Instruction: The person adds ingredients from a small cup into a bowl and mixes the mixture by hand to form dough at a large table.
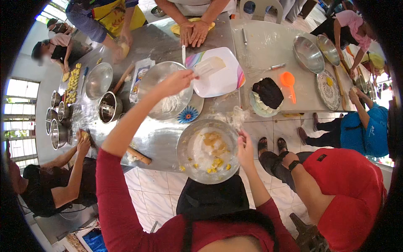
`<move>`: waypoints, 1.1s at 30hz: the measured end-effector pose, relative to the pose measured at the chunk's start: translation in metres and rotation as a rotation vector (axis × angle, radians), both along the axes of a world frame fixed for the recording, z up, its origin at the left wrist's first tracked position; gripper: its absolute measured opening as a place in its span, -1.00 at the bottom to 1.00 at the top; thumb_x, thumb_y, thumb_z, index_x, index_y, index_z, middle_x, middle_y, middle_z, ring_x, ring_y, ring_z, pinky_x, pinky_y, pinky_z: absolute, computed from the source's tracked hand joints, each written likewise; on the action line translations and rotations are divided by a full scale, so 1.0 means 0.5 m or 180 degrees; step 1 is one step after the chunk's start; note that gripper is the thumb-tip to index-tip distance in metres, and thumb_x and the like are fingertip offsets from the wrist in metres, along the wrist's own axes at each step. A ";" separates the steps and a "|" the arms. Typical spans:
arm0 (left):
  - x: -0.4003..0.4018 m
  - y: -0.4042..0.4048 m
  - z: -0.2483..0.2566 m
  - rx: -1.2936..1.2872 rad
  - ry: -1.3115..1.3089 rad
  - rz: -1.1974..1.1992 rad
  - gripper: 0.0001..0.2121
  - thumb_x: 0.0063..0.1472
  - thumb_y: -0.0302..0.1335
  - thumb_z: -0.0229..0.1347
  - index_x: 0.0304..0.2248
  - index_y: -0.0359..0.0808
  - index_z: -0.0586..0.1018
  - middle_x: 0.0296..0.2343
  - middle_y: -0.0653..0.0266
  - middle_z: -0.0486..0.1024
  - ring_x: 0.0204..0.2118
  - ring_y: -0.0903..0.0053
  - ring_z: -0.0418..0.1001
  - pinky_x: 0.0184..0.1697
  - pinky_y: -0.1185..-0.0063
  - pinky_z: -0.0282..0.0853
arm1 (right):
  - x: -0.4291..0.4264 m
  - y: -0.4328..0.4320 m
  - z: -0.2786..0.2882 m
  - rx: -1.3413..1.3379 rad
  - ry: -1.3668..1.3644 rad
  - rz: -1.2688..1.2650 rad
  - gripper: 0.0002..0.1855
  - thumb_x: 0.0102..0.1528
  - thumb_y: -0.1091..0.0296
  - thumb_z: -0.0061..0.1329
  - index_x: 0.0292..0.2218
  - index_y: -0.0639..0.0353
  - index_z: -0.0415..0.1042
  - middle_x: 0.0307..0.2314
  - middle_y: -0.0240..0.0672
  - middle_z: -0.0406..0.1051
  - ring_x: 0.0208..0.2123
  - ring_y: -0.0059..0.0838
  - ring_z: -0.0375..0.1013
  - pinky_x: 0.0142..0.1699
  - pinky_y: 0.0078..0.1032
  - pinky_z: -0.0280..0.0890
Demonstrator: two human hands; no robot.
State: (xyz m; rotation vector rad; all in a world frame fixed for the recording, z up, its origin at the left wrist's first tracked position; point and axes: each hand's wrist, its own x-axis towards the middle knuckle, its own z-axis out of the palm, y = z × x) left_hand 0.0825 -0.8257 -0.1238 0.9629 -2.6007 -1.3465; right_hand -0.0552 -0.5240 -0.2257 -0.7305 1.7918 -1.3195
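Observation:
My left hand (179,82) is raised, pinching a flat translucent plastic piece (209,68), possibly a scraper, over a multicoloured-edged white plastic tray (214,88). Beneath the left wrist is a wide metal bowl (145,82) with white flour (172,102) in it. My right hand (246,148) grips the right rim of a nearer metal bowl (183,149), close to my body at the table's edge. White powder (201,154), a tan wet patch (215,141) and crumbly yellow lumps (217,163) lie inside this bowl. A plate with a blue flower (188,115) is partly under the flour bowl.
Across the metal table (151,135), a co-worker's hands (195,33) press yellow dough (176,30). Rolling pins (139,155) (123,78) and a deep metal pot (110,107) sit left. Rightward are an orange scoop (287,79) and a whisk (270,67). A person in red (349,182) stands close right.

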 end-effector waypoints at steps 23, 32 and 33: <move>0.188 0.331 -0.022 -0.0216 -0.0331 0.1848 -0.80 0.08 -0.41 -0.09 -0.31 -0.28 0.44 -0.50 0.10 0.42 -0.45 0.24 0.38 -0.41 0.46 0.27 | -0.014 -0.027 -0.022 0.0247 0.0454 0.0587 -0.60 0.10 0.20 -0.31 -0.10 0.26 0.22 -0.18 -0.08 0.26 -0.09 -0.32 0.23 -0.02 -0.55 0.07; 0.180 0.391 -0.059 -0.1811 -0.0927 0.1015 -0.79 -0.02 -0.51 -0.08 -0.33 -0.19 0.44 -0.56 0.21 0.38 -0.47 0.29 0.36 -0.44 0.41 0.27 | -0.022 -0.024 -0.029 0.0108 0.0532 0.0724 -0.60 0.09 0.20 -0.28 -0.09 0.25 0.20 -0.17 -0.06 0.25 -0.10 -0.26 0.24 -0.04 -0.54 0.09; 0.174 0.395 -0.063 -0.2049 -0.0870 0.0865 -0.77 -0.06 -0.52 -0.07 -0.33 -0.18 0.44 -0.57 0.24 0.37 -0.47 0.31 0.36 -0.43 0.41 0.27 | -0.022 -0.023 -0.032 0.0159 0.0583 0.0726 -0.60 0.09 0.21 -0.28 -0.10 0.26 0.20 -0.18 -0.04 0.25 -0.11 -0.24 0.24 -0.05 -0.54 0.10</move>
